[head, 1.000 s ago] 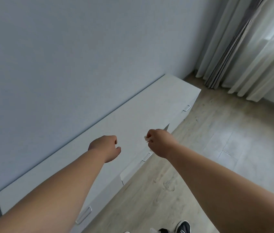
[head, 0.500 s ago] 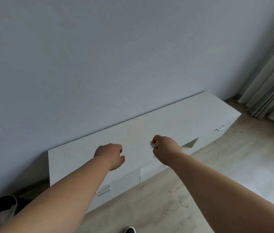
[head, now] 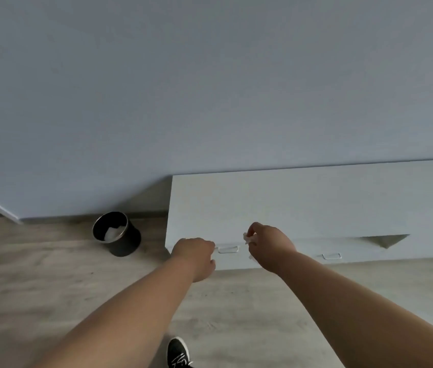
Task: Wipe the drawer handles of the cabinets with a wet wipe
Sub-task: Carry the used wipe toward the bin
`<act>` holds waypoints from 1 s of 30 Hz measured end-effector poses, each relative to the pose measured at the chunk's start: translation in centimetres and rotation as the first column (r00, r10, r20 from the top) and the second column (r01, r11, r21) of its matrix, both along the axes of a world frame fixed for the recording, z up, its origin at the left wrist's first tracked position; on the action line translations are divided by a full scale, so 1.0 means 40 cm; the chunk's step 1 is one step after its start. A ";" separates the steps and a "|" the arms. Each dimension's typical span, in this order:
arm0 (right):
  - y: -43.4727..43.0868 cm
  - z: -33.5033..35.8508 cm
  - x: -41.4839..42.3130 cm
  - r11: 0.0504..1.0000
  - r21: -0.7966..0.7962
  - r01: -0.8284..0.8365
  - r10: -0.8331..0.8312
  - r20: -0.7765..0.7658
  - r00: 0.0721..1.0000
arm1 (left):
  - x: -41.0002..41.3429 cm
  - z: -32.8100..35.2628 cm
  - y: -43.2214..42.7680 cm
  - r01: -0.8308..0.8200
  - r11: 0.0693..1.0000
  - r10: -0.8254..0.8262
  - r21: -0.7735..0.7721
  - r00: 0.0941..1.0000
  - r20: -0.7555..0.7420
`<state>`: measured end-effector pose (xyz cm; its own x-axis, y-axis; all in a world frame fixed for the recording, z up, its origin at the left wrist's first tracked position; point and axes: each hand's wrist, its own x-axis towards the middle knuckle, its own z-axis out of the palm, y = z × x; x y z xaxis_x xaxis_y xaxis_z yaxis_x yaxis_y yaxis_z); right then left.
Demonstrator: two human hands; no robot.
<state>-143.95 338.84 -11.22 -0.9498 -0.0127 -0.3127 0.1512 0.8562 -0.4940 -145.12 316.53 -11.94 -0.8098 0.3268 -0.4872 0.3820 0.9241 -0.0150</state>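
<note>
White wet wipe (head: 247,238), bunched, pinched in the fingertips of right hand (head: 271,248), mid-frame. It sits just above and right of the leftmost handle (head: 228,249), apart from it. Left hand (head: 196,254) is loosely curled just left of that handle, nothing seen in it. Handle's long axis runs left-right along the cabinet (head: 316,203) front, and it stands out toward the lower frame. Second handle (head: 331,255) lies further right. Judged: this handle not yet wiped; the others, cannot tell.

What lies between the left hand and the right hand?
In the head view, a drawer handle on the white cabinet lies between the left hand and the right hand, which pinches the wet wipe.
</note>
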 end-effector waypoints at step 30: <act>-1.309 -0.088 -0.355 0.893 0.065 -0.445 0.443 0.049 0.895 | -0.097 -0.085 -1.282 -0.753 0.601 0.741 0.267 0.650 0.167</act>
